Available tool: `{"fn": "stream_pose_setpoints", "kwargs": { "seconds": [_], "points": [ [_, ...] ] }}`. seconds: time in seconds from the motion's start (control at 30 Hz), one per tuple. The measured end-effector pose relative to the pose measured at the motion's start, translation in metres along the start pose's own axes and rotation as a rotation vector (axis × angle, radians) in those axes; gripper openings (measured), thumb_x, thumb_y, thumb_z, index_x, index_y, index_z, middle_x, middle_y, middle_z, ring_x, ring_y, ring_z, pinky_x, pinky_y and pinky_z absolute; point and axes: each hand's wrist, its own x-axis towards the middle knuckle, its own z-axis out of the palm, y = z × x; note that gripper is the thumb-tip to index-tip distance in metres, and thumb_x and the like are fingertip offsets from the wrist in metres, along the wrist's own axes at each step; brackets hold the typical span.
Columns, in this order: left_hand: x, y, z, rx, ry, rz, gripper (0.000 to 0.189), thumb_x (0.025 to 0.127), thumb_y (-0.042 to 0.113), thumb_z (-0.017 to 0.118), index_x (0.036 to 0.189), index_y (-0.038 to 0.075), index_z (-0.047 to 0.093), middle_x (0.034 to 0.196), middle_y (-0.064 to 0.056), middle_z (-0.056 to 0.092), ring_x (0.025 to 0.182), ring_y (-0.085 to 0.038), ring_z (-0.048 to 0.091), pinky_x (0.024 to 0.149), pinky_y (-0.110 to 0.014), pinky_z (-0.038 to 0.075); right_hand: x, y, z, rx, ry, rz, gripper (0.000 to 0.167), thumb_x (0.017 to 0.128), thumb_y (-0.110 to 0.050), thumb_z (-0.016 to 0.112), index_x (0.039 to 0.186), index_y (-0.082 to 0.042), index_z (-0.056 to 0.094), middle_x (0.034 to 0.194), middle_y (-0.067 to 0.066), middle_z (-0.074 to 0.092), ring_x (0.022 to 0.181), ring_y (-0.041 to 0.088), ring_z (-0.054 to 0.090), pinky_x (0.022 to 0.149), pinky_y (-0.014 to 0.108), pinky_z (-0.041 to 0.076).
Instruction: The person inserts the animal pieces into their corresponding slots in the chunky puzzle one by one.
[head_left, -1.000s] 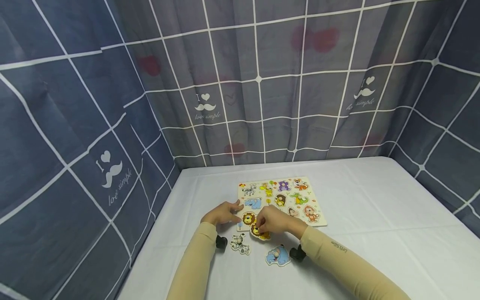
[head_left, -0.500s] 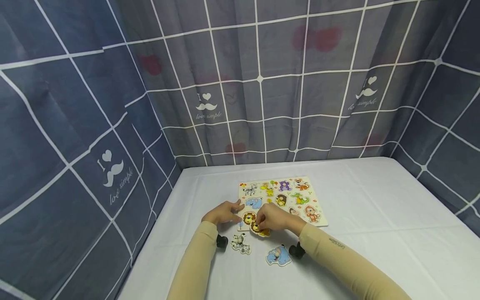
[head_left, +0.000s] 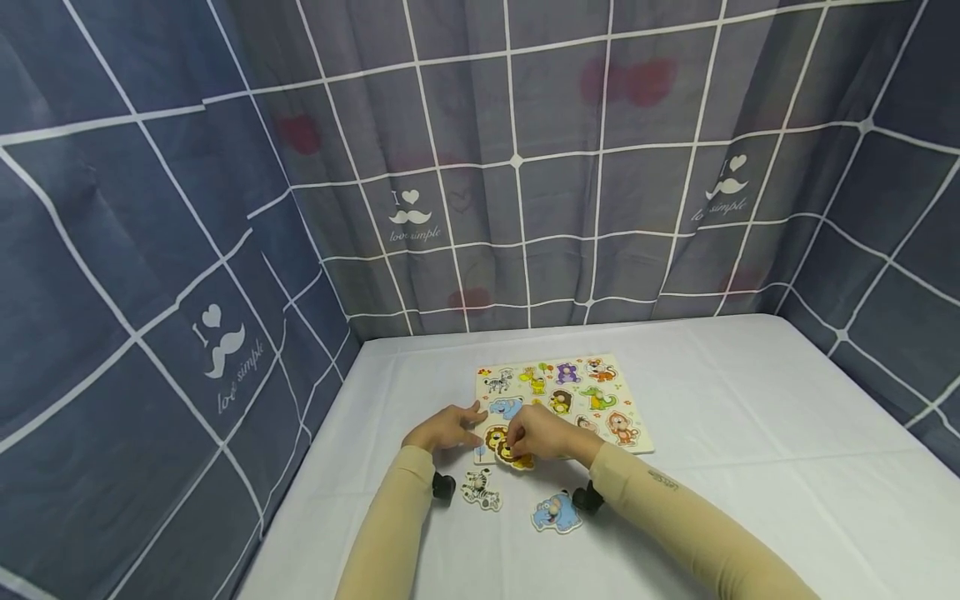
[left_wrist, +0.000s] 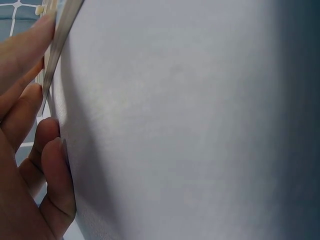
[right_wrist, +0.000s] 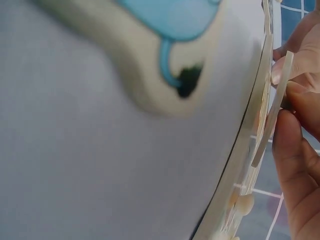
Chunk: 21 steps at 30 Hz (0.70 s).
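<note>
My right hand (head_left: 542,433) pinches a yellow lion puzzle piece (head_left: 517,461) by its knob, over the near left part of the wooden animal puzzle board (head_left: 636,446). In the head view the piece partly overlaps the lion picture (head_left: 495,436) on the board. Edge-on in the right wrist view, the lion piece (right_wrist: 272,117) stands tilted above the board (right_wrist: 245,145), my fingertips at its knob. My left hand (head_left: 448,427) rests at the board's left edge, with a fingertip and thumb on it. The left wrist view shows its fingers (left_wrist: 30,45) against the board's edge (left_wrist: 62,35).
A zebra piece (head_left: 482,490) lies on the white tablecloth (head_left: 375,533) before the board, and a blue elephant piece (head_left: 557,512) lies near my right wrist. Dark checked curtains (head_left: 555,200) stand behind and at both sides of the table.
My right hand has shifted slightly left and away from me with the lion piece, closer onto the lion picture. The left hand stays at the board's edge.
</note>
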Motion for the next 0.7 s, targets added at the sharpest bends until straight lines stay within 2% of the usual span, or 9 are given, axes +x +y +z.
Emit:
{"fn": "stream_pose_setpoints", "kwargs": {
  "seconds": [0.23,0.7],
  "points": [
    [0.0006,0.0003,0.0001,0.004,0.003,-0.001,0.06,0.084,0.021,0.079,0.14,0.021,0.058,0.163,0.002,0.031,0.154,-0.035,0.019,0.125,-0.058,0.016,0.0042,0.0055,-0.0005,-0.004,0.024,0.014,0.007,0.085,-0.002,0.076,0.082,-0.009,0.079,0.078,-0.003,0.075,0.067,0.005,0.065,0.062,0.021,0.056],
    [-0.0026,0.0032,-0.0013,0.012,-0.006,0.0,0.059,0.085,0.021,0.078,0.141,0.021,0.058,0.163,0.002,0.03,0.154,-0.035,0.018,0.125,-0.058,0.015,0.0104,0.0087,-0.0032,0.033,0.071,0.037,0.007,0.087,0.0,0.073,0.084,-0.005,0.078,0.083,0.001,0.074,0.071,0.008,0.066,0.065,0.024,0.057]
  ]
}}
